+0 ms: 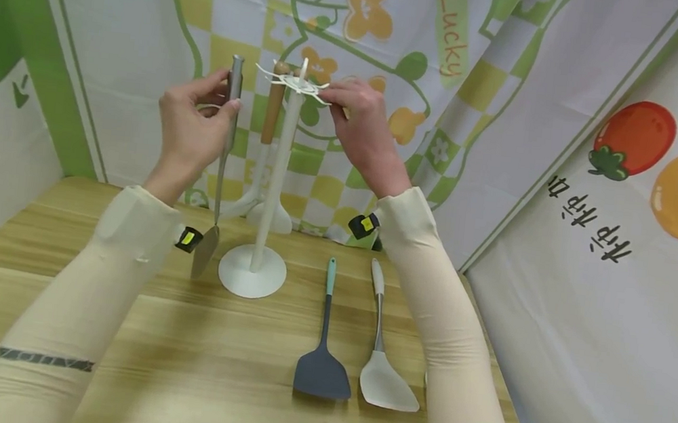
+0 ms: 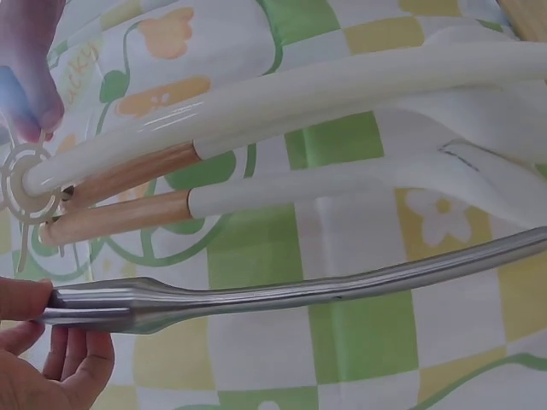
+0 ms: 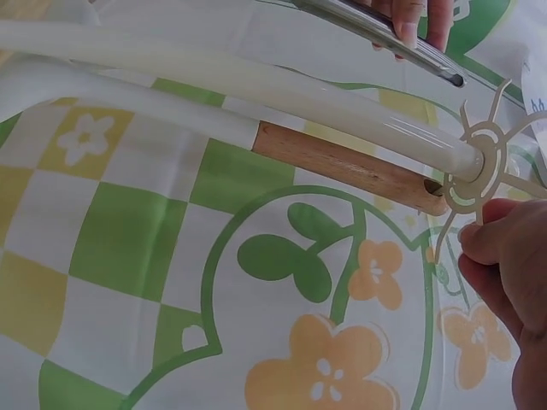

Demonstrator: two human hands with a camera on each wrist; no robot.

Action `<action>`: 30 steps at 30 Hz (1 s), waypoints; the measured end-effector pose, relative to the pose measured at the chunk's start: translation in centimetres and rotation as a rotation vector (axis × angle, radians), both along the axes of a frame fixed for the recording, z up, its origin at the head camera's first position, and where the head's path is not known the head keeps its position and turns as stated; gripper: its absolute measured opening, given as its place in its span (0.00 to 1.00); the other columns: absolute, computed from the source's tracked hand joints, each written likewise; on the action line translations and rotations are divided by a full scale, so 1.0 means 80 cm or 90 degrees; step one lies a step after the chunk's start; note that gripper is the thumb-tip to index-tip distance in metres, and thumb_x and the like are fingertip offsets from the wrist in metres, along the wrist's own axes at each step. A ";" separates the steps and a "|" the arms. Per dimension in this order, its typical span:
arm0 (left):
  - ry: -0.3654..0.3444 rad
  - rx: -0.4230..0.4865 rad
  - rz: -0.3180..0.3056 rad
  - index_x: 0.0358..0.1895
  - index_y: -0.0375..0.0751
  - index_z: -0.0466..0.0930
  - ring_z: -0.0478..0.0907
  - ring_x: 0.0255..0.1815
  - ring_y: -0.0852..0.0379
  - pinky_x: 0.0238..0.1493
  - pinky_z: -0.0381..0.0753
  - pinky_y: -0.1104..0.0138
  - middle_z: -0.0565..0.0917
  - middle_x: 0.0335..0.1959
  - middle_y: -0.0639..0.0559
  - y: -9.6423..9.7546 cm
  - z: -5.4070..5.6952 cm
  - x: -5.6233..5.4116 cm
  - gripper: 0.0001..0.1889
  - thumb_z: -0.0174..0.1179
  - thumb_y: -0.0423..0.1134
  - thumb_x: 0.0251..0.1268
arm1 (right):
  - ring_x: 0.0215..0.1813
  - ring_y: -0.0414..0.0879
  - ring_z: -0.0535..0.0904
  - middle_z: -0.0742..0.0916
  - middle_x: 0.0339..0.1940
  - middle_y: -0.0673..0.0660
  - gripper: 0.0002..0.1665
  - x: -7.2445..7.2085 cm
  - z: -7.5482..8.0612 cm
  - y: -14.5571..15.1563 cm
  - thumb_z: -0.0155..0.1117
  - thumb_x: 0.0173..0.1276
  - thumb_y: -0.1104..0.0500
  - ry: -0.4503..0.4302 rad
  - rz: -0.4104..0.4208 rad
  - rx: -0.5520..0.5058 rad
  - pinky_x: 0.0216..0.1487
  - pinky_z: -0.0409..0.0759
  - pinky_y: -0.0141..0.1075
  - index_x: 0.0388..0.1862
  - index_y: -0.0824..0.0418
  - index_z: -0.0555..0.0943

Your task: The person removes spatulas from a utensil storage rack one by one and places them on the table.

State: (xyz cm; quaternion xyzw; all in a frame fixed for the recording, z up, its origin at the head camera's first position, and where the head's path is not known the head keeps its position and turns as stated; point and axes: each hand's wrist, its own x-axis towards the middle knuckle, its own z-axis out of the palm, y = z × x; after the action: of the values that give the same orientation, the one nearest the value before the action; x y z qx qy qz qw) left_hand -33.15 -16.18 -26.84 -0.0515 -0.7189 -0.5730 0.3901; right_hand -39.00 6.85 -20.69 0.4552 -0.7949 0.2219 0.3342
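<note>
In the head view my left hand (image 1: 194, 123) grips the grey metal handle of a spatula (image 1: 234, 103), which hangs upright with its flat blade low over the table. The left wrist view shows thumb and fingers around the handle's end, just beside the hook ring. My right hand (image 1: 362, 122) pinches one hook of the ring (image 1: 299, 85) atop a white utensil stand (image 1: 277, 178). Two white utensils with wooden handles (image 2: 120, 218) hang from that ring, behind the pole in the head view. The metal handle's end (image 3: 457, 79) is apart from the hooks in the right wrist view.
A dark grey spatula (image 1: 322, 373) with a mint handle end lies on the wooden table (image 1: 207, 369), beside a beige spatula (image 1: 386, 383). The stand's round base (image 1: 251, 281) rests near the table's back edge. A patterned curtain (image 1: 329, 190) hangs close behind.
</note>
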 end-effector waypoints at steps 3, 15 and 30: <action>-0.014 -0.008 0.009 0.63 0.43 0.82 0.84 0.40 0.62 0.47 0.86 0.77 0.87 0.52 0.38 -0.005 0.003 0.005 0.21 0.63 0.29 0.67 | 0.52 0.53 0.85 0.91 0.47 0.61 0.11 0.000 0.003 -0.002 0.61 0.73 0.71 -0.015 -0.010 -0.001 0.59 0.82 0.30 0.46 0.68 0.89; -0.058 -0.096 0.048 0.63 0.42 0.81 0.77 0.29 0.78 0.34 0.80 0.85 0.88 0.46 0.33 -0.025 -0.003 0.023 0.21 0.64 0.33 0.67 | 0.52 0.53 0.86 0.91 0.47 0.62 0.12 0.001 0.006 -0.004 0.60 0.74 0.72 -0.018 -0.022 0.015 0.58 0.84 0.32 0.47 0.67 0.89; -0.135 -0.148 0.097 0.63 0.40 0.81 0.70 0.21 0.87 0.22 0.73 0.86 0.87 0.42 0.33 -0.045 -0.024 0.040 0.22 0.62 0.33 0.66 | 0.51 0.53 0.86 0.91 0.45 0.62 0.11 0.005 0.006 -0.005 0.61 0.73 0.73 -0.009 -0.017 0.013 0.56 0.84 0.32 0.46 0.68 0.89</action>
State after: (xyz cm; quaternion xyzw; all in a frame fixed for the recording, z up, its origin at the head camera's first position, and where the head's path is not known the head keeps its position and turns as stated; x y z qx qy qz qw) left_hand -29.99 -19.77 -28.75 0.0190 -0.8192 -0.4570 0.3459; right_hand -38.61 6.42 -20.25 0.4467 -0.8054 0.2123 0.3268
